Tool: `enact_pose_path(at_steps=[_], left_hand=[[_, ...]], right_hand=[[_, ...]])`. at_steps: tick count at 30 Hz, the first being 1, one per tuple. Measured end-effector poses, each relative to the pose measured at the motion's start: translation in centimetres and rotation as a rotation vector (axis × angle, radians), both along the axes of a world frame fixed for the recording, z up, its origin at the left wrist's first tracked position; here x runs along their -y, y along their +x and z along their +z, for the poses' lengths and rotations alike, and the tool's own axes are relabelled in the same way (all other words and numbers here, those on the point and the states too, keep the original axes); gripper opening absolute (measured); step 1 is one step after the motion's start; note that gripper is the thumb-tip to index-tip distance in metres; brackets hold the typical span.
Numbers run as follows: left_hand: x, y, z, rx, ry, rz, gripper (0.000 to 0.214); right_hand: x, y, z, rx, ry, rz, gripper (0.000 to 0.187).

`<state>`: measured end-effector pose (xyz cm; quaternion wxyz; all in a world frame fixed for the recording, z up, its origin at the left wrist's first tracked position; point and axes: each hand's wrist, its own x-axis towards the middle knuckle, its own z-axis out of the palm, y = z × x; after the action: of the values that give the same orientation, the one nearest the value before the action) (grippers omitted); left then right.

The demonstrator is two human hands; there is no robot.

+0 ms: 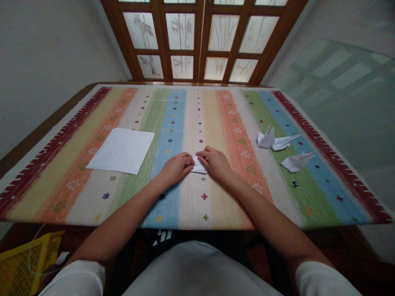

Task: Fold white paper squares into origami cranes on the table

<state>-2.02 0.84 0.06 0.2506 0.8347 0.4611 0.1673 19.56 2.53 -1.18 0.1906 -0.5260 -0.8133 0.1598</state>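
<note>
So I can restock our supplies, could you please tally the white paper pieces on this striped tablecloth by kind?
Flat paper sheet: 1
Folded paper under the left hand and right hand: 1
Folded paper figures: 3
Total: 5

wooden table [46, 131] | striped rug [191, 209] | white paper sheet [121, 150] | folded paper [199, 167] | three origami figures [265, 139]

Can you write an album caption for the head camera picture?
Left hand and right hand hold folded white paper on a striped tablecloth, near a white sheet and origami figures.
</note>
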Motion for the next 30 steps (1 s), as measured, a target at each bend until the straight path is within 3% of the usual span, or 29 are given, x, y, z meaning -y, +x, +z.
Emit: enact_pose_path(at_steps=[6,14,30], left_hand=[[-0.3,0.0,-0.3,0.053,0.001,0.051,0.008],[0.1,-0.2,0.1,0.053,0.024,0.087,0.005],[0.7,-0.4,0.3,-0.082,0.09,0.044,0.014]], right_hand=[[-0.6,0.6,-0.3,-0.188,-0.042,0.049,0.019],[-0.8,1.0,0.3,-0.253,-0.048,0.15,0.012],[0.8,2.0,1.8,-0.047,-0.022,0.222,0.022]])
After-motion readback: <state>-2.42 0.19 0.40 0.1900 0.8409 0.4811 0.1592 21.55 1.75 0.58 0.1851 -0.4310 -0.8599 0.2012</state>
